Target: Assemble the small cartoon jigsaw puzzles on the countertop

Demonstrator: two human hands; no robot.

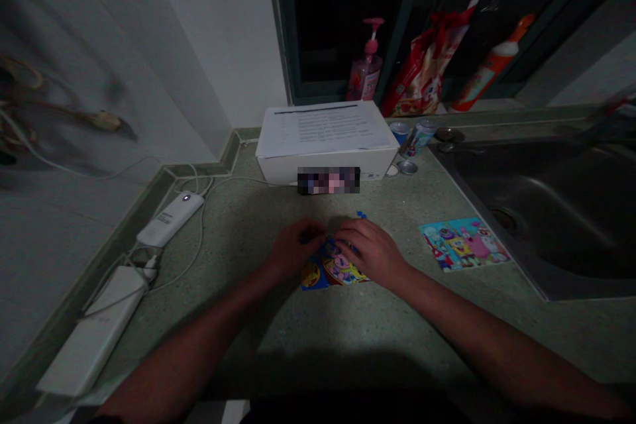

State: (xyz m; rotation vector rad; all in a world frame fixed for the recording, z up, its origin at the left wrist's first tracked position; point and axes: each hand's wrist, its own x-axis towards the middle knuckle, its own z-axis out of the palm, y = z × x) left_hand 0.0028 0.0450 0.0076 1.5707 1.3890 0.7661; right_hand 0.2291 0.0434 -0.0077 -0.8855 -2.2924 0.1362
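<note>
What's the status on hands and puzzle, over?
Left hand and right hand both on the cartoon puzzle. Puzzle flat on counter. Picture card apart, to its right.

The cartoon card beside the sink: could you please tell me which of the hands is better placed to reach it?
Right, most likely. The right hand rests on the puzzle, nearer the cartoon card, with only bare counter between them; the left hand would have to cross over the right.
</note>
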